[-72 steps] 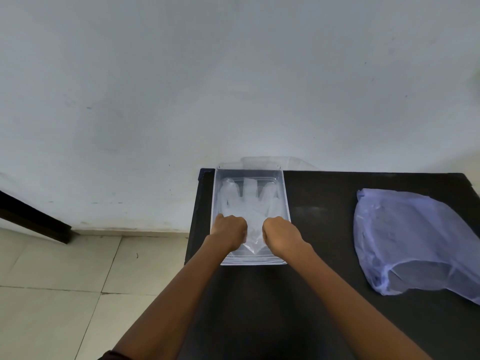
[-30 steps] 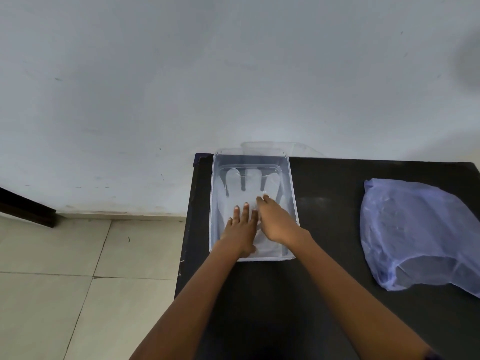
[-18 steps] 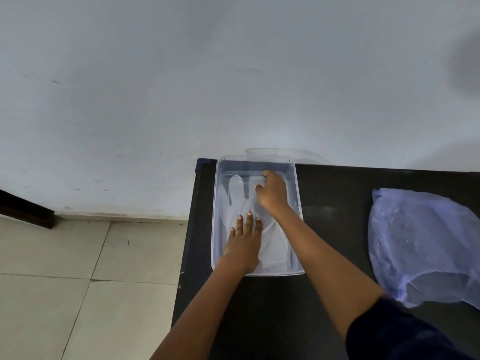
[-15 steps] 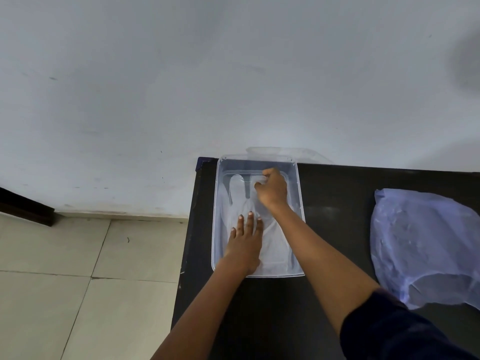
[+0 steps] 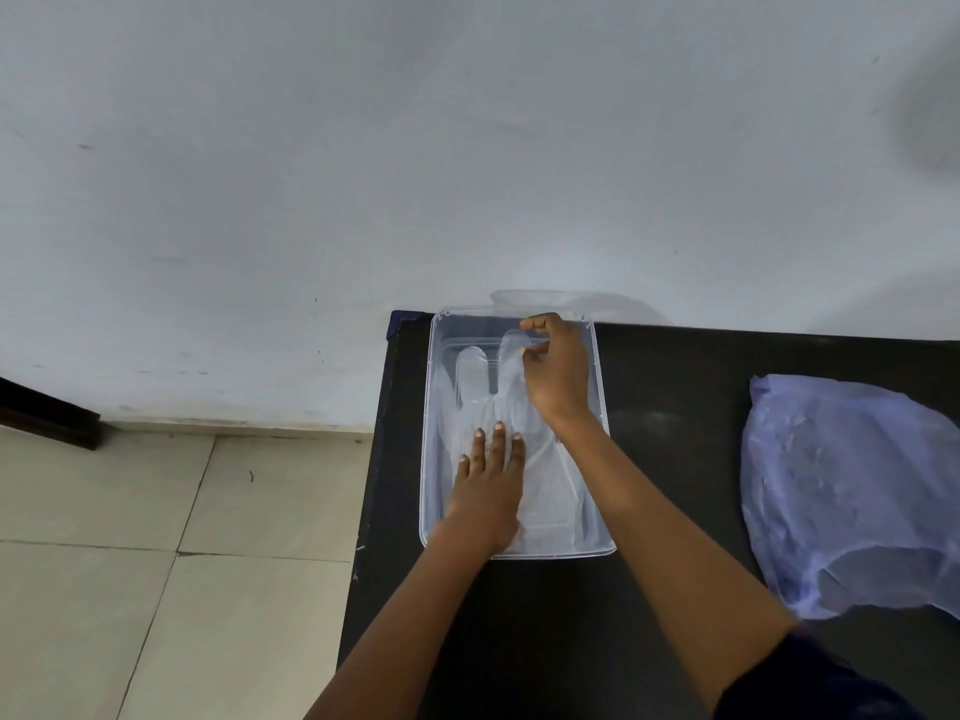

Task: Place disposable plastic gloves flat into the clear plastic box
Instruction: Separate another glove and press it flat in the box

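Nearest to the camera, two bare forearms reach forward over the black table [image 5: 649,605]; a dark sleeve [image 5: 810,678] covers the right upper arm at about 5 o'clock of the view.

The clear plastic box [image 5: 427,459] stands on the table at its left edge, a little above the centre of the view, with its long side pointing away from the person. A thin transparent glove [image 5: 475,376] lies inside on the bottom of the box, its cuff toward the person and its fingers toward the wall.

The left hand [image 5: 488,485] lies flat on the near half of the glove, at about 7 o'clock inside the box. Its fingers are straight and close together, and they press the plastic down.

The right hand [image 5: 558,371] is at the far end of the box, at about 1 o'clock inside it. Its fingers are curled, and thumb and fingertips pinch the tip of one glove finger, lifted a little from the bottom.

At 3 o'clock of the box, well apart from it, a pale purple plastic bag [image 5: 852,491] lies crumpled on the table.

Behind the box a clear lid [image 5: 613,304] leans on the white wall [image 5: 467,148]. At 9 o'clock, a tiled floor [image 5: 156,537] is visible beside the table.
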